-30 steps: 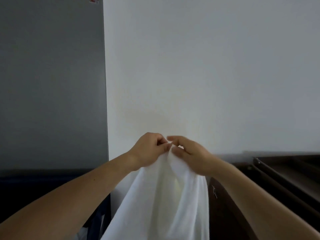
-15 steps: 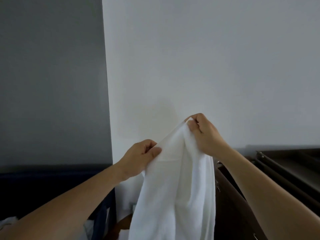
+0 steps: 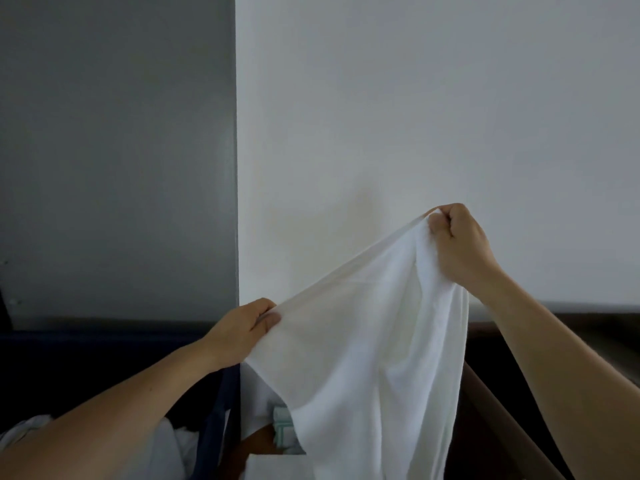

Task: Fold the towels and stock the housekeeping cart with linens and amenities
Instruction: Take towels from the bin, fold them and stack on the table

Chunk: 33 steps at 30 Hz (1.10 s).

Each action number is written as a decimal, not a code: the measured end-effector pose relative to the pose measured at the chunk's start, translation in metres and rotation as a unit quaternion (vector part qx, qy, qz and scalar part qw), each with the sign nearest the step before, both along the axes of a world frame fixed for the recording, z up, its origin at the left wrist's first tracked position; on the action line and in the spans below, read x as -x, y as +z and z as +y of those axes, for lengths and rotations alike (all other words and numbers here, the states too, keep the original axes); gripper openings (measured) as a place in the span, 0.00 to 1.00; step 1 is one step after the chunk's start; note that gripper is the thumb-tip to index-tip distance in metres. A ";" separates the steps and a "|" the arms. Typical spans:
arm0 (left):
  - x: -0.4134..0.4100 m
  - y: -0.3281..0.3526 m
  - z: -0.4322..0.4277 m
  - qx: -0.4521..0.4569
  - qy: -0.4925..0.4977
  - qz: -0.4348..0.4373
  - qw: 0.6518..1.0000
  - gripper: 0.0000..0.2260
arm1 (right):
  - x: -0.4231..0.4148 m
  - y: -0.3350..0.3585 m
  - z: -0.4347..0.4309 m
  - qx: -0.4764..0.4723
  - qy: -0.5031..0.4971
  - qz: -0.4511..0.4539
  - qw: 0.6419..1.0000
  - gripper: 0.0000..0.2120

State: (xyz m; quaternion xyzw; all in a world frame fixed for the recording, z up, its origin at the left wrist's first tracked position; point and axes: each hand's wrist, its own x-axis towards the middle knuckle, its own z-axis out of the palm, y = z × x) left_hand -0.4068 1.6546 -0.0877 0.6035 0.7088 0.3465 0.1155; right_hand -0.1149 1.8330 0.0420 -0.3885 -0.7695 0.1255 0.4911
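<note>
Two hands hold one white towel (image 3: 363, 341) before the white wall (image 3: 415, 116): my left hand (image 3: 242, 336) pinches its lower edge, my right hand (image 3: 460, 247) clenches the raised corner. I judge I'm opening it for folding; next, find the left corner.

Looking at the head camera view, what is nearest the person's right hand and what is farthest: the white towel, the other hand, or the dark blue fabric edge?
1. The white terry towel: pinched by the right hand itself, at the top corner.
2. The left hand: lower and leftward, gripping the same towel's edge.
3. The dark blue fabric edge: lowest, under the left forearm.
</note>
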 end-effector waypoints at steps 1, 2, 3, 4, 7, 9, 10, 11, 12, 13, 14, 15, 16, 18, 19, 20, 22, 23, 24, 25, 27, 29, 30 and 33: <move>0.004 -0.002 -0.002 0.006 0.003 0.001 1.000 0.13 | -0.001 0.001 0.002 0.001 -0.002 0.003 1.000 0.07; 0.008 -0.004 -0.003 0.011 0.007 -0.001 1.000 0.15 | -0.003 0.001 0.003 0.004 -0.007 0.005 1.000 0.07; 0.012 -0.005 -0.005 0.014 0.012 -0.009 1.000 0.17 | -0.004 0.001 0.004 0.007 -0.012 0.006 1.000 0.07; 0.015 -0.005 -0.006 0.016 0.018 -0.020 1.000 0.18 | -0.005 0.000 0.005 0.011 -0.016 0.007 1.000 0.07; 0.020 -0.001 -0.009 0.000 0.035 -0.105 0.994 0.19 | -0.010 -0.004 0.007 0.021 -0.027 0.008 0.999 0.08; 0.020 0.003 -0.008 -0.038 0.046 -0.230 0.971 0.17 | -0.012 -0.006 0.010 0.028 -0.034 0.009 0.999 0.08; 0.020 0.005 -0.007 -0.062 0.051 -0.300 0.950 0.16 | -0.014 -0.007 0.012 0.030 -0.038 0.009 0.999 0.08; 0.018 0.008 -0.006 -0.084 0.052 -0.367 0.925 0.16 | -0.016 -0.008 0.014 0.032 -0.042 0.008 0.999 0.09; 0.016 0.011 -0.005 -0.099 0.049 -0.422 0.900 0.17 | -0.018 -0.009 0.015 0.034 -0.046 0.008 0.998 0.09; 0.014 0.016 -0.005 -0.110 0.044 -0.466 0.877 0.17 | -0.019 -0.010 0.017 0.036 -0.050 0.009 0.998 0.10; 0.012 0.020 -0.004 -0.117 0.041 -0.500 0.857 0.17 | -0.020 -0.011 0.017 0.040 -0.055 0.011 0.998 0.10; 0.010 0.024 -0.004 -0.125 0.042 -0.523 0.842 0.17 | -0.022 -0.012 0.018 0.046 -0.060 0.014 0.997 0.10; 0.008 0.029 -0.003 -0.132 0.047 -0.541 0.829 0.17 | -0.022 -0.014 0.017 0.054 -0.065 0.016 0.996 0.10; -0.001 0.039 0.001 -0.135 0.065 -0.559 0.815 0.16 | -0.022 -0.018 0.013 0.067 -0.074 0.012 0.995 0.09; -0.008 0.044 0.005 -0.132 0.073 -0.560 0.815 0.16 | -0.019 -0.022 0.009 0.067 -0.075 0.004 0.995 0.09; -0.017 0.049 0.010 -0.127 0.080 -0.556 0.817 0.16 | -0.014 -0.025 0.003 0.060 -0.071 -0.003 0.996 0.09; -0.041 0.060 0.021 -0.122 0.097 -0.525 0.837 0.14 | -0.001 -0.034 -0.015 0.042 -0.048 -0.009 0.998 0.08; -0.054 0.064 0.028 -0.124 0.108 -0.499 0.851 0.11 | 0.008 -0.039 -0.026 0.038 -0.035 -0.010 0.999 0.08; -0.068 0.067 0.034 -0.129 0.114 -0.471 0.865 0.10 | 0.016 -0.045 -0.036 0.038 -0.026 -0.019 0.999 0.09; -0.082 0.068 0.039 -0.136 0.115 -0.440 0.880 0.11 | 0.024 -0.051 -0.046 0.039 -0.022 -0.037 0.998 0.10; -0.106 0.063 0.047 -0.138 0.093 -0.385 0.908 0.12 | 0.037 -0.064 -0.059 0.037 -0.022 -0.081 0.996 0.11; -0.126 0.053 0.050 -0.126 0.062 -0.334 0.932 0.15 | 0.044 -0.073 -0.067 0.038 -0.013 -0.087 0.995 0.11; -0.133 0.047 0.052 -0.121 0.053 -0.311 0.941 0.18 | 0.045 -0.078 -0.070 0.040 -0.007 -0.081 0.996 0.12; -0.143 0.037 0.054 -0.131 0.053 -0.278 0.950 0.18 | 0.046 -0.093 -0.072 0.059 0.000 -0.055 0.997 0.10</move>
